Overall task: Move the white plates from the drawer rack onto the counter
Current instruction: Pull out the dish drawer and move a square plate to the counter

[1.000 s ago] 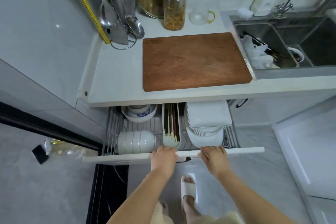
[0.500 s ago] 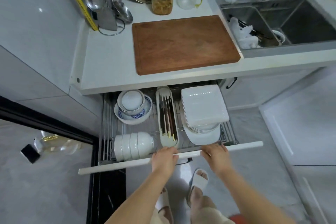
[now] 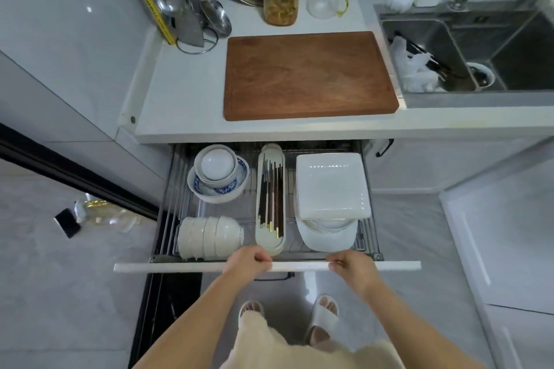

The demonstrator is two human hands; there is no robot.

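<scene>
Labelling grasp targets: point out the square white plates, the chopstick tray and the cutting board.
square white plates [image 3: 331, 186], head view, flat centre of the top plate.
chopstick tray [image 3: 269, 241], head view, bare near end.
cutting board [image 3: 308, 75], head view, middle of its wooden face.

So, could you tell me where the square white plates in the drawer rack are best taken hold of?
Probably by the left and right edges of the square white plates, one hand per side, coming from above. They lie flat and stacked atop round plates, with open space overhead. The near edge overhangs too, offering a lip to lift.
</scene>
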